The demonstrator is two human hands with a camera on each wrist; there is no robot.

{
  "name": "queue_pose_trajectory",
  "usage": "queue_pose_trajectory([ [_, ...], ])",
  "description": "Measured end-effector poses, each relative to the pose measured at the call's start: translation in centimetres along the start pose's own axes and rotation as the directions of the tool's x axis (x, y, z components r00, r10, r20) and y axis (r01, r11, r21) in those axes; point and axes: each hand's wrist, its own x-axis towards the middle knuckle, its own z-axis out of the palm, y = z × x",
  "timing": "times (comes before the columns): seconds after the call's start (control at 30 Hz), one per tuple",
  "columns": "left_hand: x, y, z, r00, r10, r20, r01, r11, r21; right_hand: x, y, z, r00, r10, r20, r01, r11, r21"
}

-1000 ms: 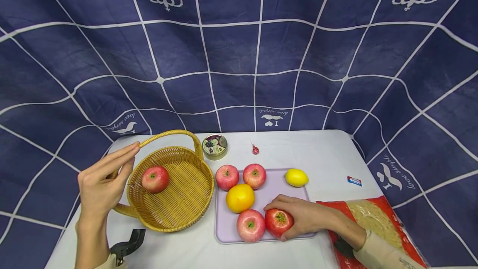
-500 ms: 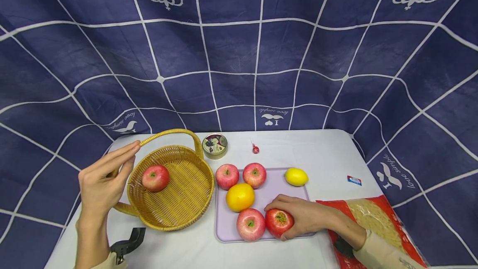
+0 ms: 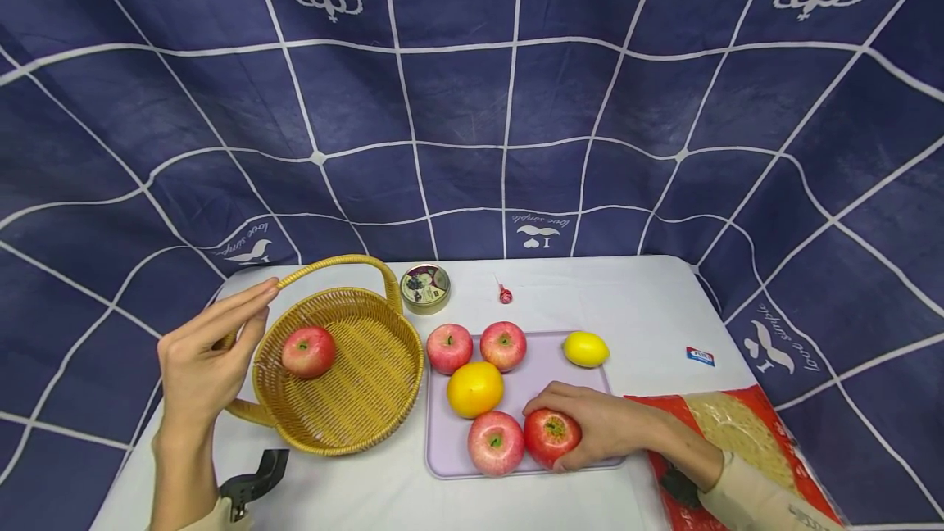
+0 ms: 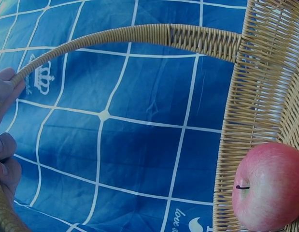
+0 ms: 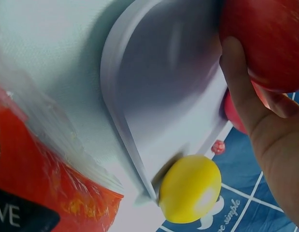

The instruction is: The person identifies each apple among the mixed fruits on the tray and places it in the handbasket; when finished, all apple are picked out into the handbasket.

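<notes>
On the near right corner of the lilac tray [image 3: 549, 359], a dark red apple [image 3: 551, 436] is being gripped by the right hand [image 3: 601, 426], whose fingers are curled over the far and right sides of the fruit while the thumb is pressing its near side; the grip is thus being closed round the apple, which is sitting on the tray surface and is touching a paler apple [image 3: 496, 442] just to its left. In the right wrist view the same fruit is being seen at the top edge, with a finger [image 5: 241, 92] laid across it and the lemon [image 5: 190, 188] lying beyond the tray rim. Beside the wicker basket [image 3: 369, 400] the left hand [image 3: 202, 367] is being held with straight, relaxed fingers, the fingertips touching the basket handle [image 3: 332, 263] and nothing being clasped. One apple [image 3: 308, 351] is lying inside the basket. An orange [image 3: 474, 389] and two more apples [image 3: 477, 347] are resting on the tray, while a round tin [image 3: 424, 288] is standing on the desk [image 3: 627, 301] behind.
</notes>
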Motion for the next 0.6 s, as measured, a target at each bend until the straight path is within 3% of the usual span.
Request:
queue_pose_trajectory([
  [0.6,-0.02,-0.05,-0.01,1.0,-0.001,-0.004,0.001,1.0,-0.008,-0.06,-0.56,-0.61,0.999,-0.002,-0.04,0.002,1.0,-0.011],
])
